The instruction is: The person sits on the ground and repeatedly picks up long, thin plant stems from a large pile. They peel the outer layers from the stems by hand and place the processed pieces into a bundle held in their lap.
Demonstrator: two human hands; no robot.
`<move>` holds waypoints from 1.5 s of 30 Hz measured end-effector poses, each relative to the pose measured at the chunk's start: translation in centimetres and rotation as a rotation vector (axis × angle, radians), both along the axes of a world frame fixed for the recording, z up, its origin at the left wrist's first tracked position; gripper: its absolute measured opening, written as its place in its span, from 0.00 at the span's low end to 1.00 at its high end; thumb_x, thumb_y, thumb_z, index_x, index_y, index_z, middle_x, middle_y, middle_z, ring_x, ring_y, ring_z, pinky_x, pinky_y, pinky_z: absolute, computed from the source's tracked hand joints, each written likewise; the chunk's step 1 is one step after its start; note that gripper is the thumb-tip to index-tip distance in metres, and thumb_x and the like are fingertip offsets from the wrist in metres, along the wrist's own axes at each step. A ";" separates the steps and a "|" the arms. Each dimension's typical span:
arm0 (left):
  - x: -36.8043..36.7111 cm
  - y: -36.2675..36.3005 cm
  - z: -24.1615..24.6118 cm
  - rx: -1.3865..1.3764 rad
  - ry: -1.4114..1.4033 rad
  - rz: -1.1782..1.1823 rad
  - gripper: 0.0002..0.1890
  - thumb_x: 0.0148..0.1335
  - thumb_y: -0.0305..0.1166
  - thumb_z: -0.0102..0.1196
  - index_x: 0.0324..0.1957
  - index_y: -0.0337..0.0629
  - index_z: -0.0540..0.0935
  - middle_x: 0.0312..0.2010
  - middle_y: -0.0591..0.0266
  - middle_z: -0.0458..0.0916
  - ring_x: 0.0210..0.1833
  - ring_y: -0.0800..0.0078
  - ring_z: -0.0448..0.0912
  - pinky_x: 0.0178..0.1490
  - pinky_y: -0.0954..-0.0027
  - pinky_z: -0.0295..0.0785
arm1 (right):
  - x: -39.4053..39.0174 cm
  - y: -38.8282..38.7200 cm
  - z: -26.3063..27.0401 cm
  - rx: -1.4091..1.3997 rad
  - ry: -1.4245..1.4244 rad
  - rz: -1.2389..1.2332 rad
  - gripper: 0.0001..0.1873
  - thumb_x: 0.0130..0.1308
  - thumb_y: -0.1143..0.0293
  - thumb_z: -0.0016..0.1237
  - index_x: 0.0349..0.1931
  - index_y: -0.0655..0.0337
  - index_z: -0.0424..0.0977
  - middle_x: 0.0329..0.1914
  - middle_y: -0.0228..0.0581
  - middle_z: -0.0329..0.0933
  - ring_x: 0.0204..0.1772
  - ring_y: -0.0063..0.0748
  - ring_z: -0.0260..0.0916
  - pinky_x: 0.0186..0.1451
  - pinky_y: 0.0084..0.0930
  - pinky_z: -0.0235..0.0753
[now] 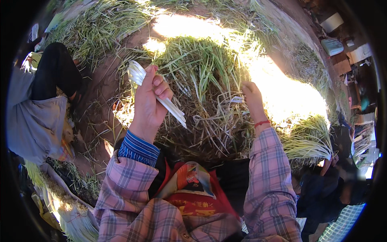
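Note:
My left hand [154, 93] is closed round a small bunch of white stalks [172, 109], held slanting, with one end above the thumb and the other below the fingers. My right hand [251, 93] is over the right side of the heap, its fingers bent; whether it grips anything there is unclear against the glare. Between and beyond my hands lies a heap of green-leaved stalks [199, 66] with pale lower parts. Dry, straw-like trimmings [217, 121] cover the ground nearer to me.
A person's dark-clad knee [54, 69] is at the left. At the right, a co-worker's hand [332, 160] holds a leafy bunch [308, 145]. Bundled pale stalks [75, 220] lie at the lower left. More green leaves [99, 33] spread across the far ground.

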State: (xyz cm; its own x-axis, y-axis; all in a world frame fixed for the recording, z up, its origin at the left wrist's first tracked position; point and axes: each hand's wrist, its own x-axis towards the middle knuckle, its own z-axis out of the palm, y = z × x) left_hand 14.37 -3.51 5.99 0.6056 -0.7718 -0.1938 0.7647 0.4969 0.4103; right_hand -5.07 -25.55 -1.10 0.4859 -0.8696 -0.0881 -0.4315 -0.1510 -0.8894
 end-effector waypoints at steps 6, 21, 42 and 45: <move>-0.2 0.3 0.2 -0.109 0.017 -0.187 0.09 0.62 0.40 0.44 0.35 0.46 0.69 0.12 0.76 0.56 0.14 0.86 0.57 0.18 0.82 0.54 | -2.7 -2.0 -6.8 0.283 0.274 -0.205 0.35 0.52 0.62 0.51 0.57 0.70 0.53 0.40 0.48 0.69 0.29 0.24 0.68 0.26 0.19 0.69; -1.7 -0.5 1.5 0.229 -0.343 -0.247 0.11 0.56 0.33 0.54 0.38 0.41 0.73 0.27 0.66 0.74 0.30 0.78 0.74 0.23 0.83 0.62 | 1.8 5.8 5.7 0.267 -0.174 0.109 0.08 0.59 0.75 0.43 0.39 0.64 0.68 0.32 0.26 0.68 0.35 0.15 0.61 0.41 0.13 0.62; -5.1 -2.4 -1.5 0.249 -0.525 -0.212 0.10 0.52 0.22 0.55 0.32 0.45 0.68 0.33 0.67 0.73 0.36 0.78 0.72 0.39 0.77 0.68 | -0.7 10.7 8.2 -0.074 0.013 0.931 0.12 0.51 0.71 0.47 0.37 0.61 0.65 0.29 0.45 0.67 0.34 0.45 0.68 0.38 0.32 0.67; -4.3 -2.5 -1.5 0.300 -0.526 -0.067 0.09 0.53 0.22 0.54 0.31 0.44 0.68 0.28 0.70 0.69 0.36 0.78 0.72 0.43 0.77 0.66 | -1.0 10.9 7.5 -0.116 0.092 0.890 0.12 0.52 0.71 0.46 0.38 0.61 0.65 0.30 0.45 0.69 0.35 0.49 0.68 0.37 0.34 0.67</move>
State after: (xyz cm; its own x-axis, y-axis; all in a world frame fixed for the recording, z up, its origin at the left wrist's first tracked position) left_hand 10.02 -6.00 4.49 0.6312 -0.7696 -0.0967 0.4473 0.2593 0.8559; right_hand -6.05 -14.65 6.43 0.9789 -0.1807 -0.0950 -0.1807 -0.5502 -0.8152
